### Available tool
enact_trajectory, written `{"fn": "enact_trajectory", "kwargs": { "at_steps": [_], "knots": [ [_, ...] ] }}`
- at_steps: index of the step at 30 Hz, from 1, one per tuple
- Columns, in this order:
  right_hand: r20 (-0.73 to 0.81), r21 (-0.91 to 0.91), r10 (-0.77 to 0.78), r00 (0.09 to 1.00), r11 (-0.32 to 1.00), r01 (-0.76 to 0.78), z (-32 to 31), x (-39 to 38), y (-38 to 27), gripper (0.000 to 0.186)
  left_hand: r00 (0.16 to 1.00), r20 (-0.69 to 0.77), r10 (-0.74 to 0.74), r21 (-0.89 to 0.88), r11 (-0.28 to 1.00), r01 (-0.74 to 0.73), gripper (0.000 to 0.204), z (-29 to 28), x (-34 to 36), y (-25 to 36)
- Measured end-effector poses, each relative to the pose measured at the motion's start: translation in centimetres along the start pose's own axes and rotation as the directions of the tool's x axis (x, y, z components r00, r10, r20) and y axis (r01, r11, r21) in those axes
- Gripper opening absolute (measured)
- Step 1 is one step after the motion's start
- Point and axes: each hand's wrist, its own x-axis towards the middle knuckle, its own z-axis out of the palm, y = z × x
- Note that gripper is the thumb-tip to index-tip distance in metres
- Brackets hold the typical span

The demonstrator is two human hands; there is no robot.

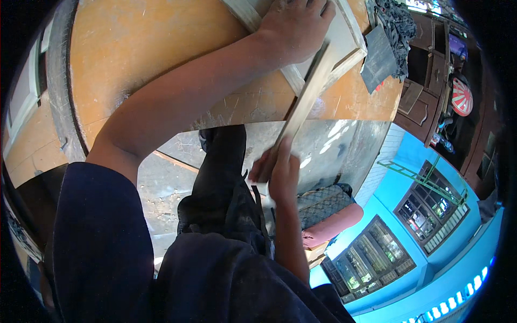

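At the top, my left hand (295, 29) bears on a pale framed wooden panel (347, 29), its fingers curled near the panel's edge. The panel lies on a worn orange-brown tabletop (124, 43). Lower down, my right hand (277, 169) grips the lower end of a long, flat wooden strip (307, 97), slightly blurred. The strip slants up past the table's near edge onto the panel, passing just below my left hand; whether it touches the frame I cannot tell.
Dark crumpled material (398, 27) and a grey sheet (377, 62) lie right of the panel. Below are a concrete floor (169, 210), a pink roll (336, 220) and a quilted bundle (323, 202). A dark wooden cabinet (423, 107) and blue walls with windows are at right.
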Motion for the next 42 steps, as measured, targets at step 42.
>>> {"fn": "enact_trajectory", "kwargs": {
  "at_steps": [42],
  "knots": [
    [-0.087,0.17,0.008,0.996,0.985,0.007,1.8,1.4,-1.9,0.071,0.998,-0.061,0.013,0.017,1.0,-0.012,0.045,0.3,0.3,0.4]
  ]
}}
